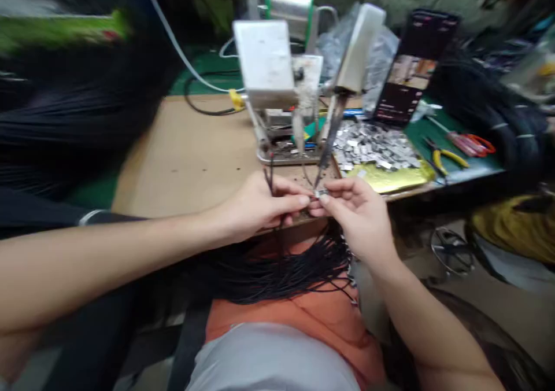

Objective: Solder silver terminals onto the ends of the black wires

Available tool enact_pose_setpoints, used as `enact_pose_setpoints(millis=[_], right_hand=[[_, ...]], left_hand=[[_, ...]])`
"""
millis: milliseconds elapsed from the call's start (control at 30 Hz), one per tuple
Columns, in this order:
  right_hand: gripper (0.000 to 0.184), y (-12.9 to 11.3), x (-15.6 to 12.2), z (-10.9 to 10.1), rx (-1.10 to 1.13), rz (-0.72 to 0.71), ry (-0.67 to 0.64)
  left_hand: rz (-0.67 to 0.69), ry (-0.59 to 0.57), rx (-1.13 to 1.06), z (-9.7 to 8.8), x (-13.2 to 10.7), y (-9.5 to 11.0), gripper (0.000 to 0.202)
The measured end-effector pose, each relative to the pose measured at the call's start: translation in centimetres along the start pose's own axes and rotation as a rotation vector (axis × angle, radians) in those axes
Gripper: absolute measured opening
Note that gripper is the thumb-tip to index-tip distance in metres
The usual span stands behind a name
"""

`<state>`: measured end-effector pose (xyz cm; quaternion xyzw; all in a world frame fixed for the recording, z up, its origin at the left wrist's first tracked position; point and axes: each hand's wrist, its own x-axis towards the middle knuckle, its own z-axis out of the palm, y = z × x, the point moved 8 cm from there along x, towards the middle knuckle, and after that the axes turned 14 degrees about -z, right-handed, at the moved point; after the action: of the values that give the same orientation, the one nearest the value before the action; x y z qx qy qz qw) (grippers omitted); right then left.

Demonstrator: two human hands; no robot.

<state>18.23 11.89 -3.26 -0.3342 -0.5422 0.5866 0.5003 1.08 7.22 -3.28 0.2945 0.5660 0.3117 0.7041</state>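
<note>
My left hand (pixel 264 203) pinches a thin black cable (pixel 269 177) between thumb and fingers. Opposite it, my right hand (pixel 362 214) grips a small silvery metal piece (pixel 321 192) with thumb and fingertips. Both sets of fingertips meet at the table's front edge, where the cable end and metal piece come together; whether they touch is too blurred to tell. Right above the metal piece is the lower end of a dark soldering iron (pixel 332 139), slanting down from a stand (pixel 264 61). More black cables (pixel 277 278) lie across my lap.
A solder spool (pixel 289 9) sits behind the stand. To the right are a heap of metal pieces (pixel 373 145) on yellow foil (pixel 396 180), a propped phone (pixel 411 70) and yellow-handled pliers (pixel 448 158). Black cable bundles (pixel 65 107) crowd the left side.
</note>
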Motion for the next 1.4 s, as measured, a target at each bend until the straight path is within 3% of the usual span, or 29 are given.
enact_pose_setpoints(millis=[233,767,1400], right_hand=[[0.045,0.5,0.0,0.8,0.03,0.003,-0.004],[0.037,0.5,0.6,0.8,0.01,-0.113,0.016],[0.036,0.3,0.5,0.9,0.016,-0.126,0.014]], left_hand=[[-0.074,0.057,-0.07,-0.5,0.1,-0.1,0.004],[0.027,-0.014,-0.115,-0.5,0.2,0.9,0.008],[0.026,-0.014,-0.095,-0.5,0.3,0.9,0.009]])
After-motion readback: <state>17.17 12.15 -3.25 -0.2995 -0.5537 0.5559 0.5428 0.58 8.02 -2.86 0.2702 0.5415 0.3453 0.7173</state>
